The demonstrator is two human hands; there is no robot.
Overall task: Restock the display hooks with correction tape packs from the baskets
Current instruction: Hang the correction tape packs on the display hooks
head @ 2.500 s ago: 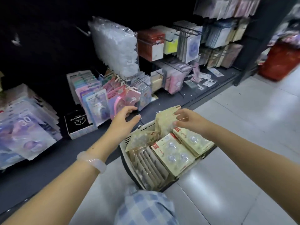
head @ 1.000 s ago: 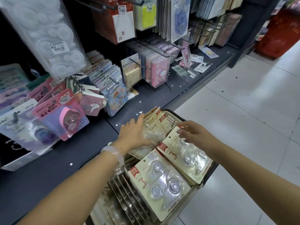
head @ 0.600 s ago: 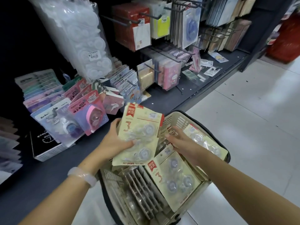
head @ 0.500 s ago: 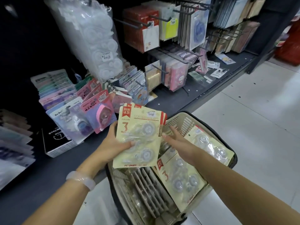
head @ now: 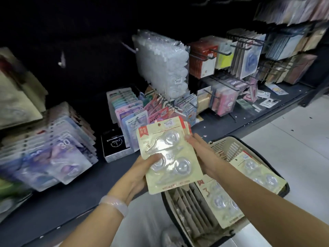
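A small stack of cream correction tape packs (head: 169, 154), each with clear blisters and a red corner label, is held upright above the basket (head: 229, 145). My left hand (head: 140, 173) grips the stack's lower left edge, thumb across the front. My right hand (head: 203, 155) holds its right edge from behind, fingers along the side. More of the same packs (head: 222, 202) lie and stand in the beige basket at the lower right. Display hooks (head: 219, 52) with hanging stationery fill the dark shelf wall behind.
Colourful pack rows (head: 128, 111) and a clear bagged bundle (head: 163, 66) hang ahead. A black boxed clock (head: 115, 145) sits on the dark shelf base (head: 71, 193). Purple packs (head: 53, 152) lean at the left. Pale floor tiles (head: 293, 139) lie to the right.
The pack stack has risen out of the basket and moved up and left. My right hand has come onto its right edge. The view has swung left.
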